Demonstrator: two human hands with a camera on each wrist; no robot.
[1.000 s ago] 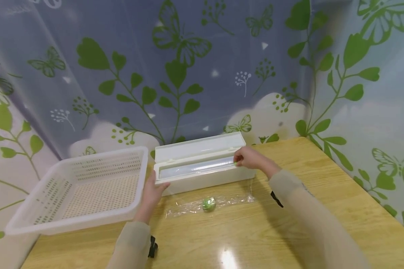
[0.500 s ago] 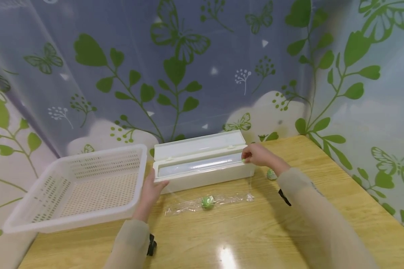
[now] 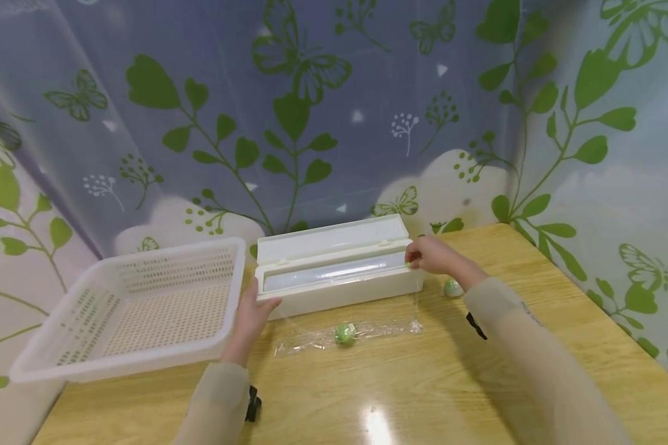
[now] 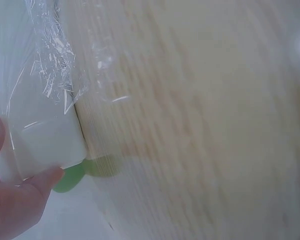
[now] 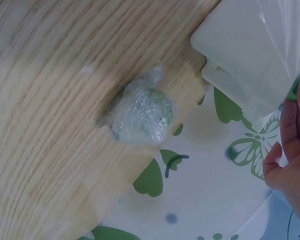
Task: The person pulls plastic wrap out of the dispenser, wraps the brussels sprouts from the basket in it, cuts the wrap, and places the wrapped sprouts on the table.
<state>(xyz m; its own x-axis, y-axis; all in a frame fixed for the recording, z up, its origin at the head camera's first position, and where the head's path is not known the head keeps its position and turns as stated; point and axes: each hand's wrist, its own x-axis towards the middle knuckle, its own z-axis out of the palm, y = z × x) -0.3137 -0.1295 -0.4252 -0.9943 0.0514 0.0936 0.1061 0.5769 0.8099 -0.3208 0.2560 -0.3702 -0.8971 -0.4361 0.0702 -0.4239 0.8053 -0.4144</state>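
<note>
A long white cling film dispenser stands on the table with its lid raised and a roll of film inside. My left hand grips its left end, thumb along the front. At the right end, my right hand pinches a small green slider on the dispenser's edge. Clear cling film hangs down the front onto the table, crumpled along its near edge. A green ball-like thing lies on that film. Another green round thing, wrapped in film, sits beyond the right end.
A white perforated plastic basket stands left of the dispenser, close to my left hand. The wooden table ends at a patterned curtain behind and on the right.
My right hand has slid to the right along the dispenser with the green slider, up to its right end. The wrapped round thing beyond has come into view. My left hand keeps its hold.
</note>
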